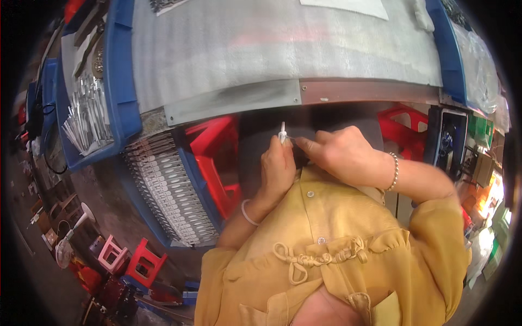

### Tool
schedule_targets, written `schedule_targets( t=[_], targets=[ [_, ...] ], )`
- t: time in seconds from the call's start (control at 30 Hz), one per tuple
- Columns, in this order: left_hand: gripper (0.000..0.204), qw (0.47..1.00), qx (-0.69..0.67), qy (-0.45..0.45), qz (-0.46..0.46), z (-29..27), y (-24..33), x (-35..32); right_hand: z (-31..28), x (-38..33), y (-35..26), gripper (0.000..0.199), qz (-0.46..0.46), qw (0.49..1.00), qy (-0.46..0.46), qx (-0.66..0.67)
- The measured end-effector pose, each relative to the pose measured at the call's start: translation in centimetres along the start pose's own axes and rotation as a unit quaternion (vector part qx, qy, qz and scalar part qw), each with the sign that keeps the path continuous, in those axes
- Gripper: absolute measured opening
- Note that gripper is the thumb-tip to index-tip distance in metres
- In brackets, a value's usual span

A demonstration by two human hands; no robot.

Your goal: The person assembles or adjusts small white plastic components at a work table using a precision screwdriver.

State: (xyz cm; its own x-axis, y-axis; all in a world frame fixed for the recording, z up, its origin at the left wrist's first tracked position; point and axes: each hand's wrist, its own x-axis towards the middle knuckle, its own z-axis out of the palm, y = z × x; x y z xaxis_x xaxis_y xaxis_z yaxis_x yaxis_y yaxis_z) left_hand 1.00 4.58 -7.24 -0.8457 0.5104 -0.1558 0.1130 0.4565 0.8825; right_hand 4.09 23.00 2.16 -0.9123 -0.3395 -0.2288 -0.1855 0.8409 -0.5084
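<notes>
My left hand pinches a small white piece upright over my lap; my right hand curls just beside it (whether pinching anything, I cannot tell). I judge this one mid-work; whether the rowed silvery pieces are done doesn't show.

Small part is standing in left grip, before the bench; right grip is hovering just right. Left bin is holding sticks; lower bin, left of both grips, is holding rowed pieces; right bin is holding bags.
</notes>
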Motion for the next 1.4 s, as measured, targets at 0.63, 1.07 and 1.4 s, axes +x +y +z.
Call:
schedule_targets(
  t=[0.63,1.07,1.4],
  targets=[
    [0.012,0.997,0.07,-0.006,-0.02,0.2,0.0,0.5,3.6,0.4,1.6,0.024,0.231,0.794,0.091,0.555],
    [0.026,0.974,-0.178,-0.139,-0.037,-7.4,3.7,0.1,2.3,-1.7,-2.5,0.017,0.052,0.947,0.142,0.282],
    [0.022,0.895,-0.33,-0.149,-0.262,-7.4,4.4,-1.0,5.6,0.9,-3.1,0.018,0.187,0.725,-0.018,0.663]
  ],
)
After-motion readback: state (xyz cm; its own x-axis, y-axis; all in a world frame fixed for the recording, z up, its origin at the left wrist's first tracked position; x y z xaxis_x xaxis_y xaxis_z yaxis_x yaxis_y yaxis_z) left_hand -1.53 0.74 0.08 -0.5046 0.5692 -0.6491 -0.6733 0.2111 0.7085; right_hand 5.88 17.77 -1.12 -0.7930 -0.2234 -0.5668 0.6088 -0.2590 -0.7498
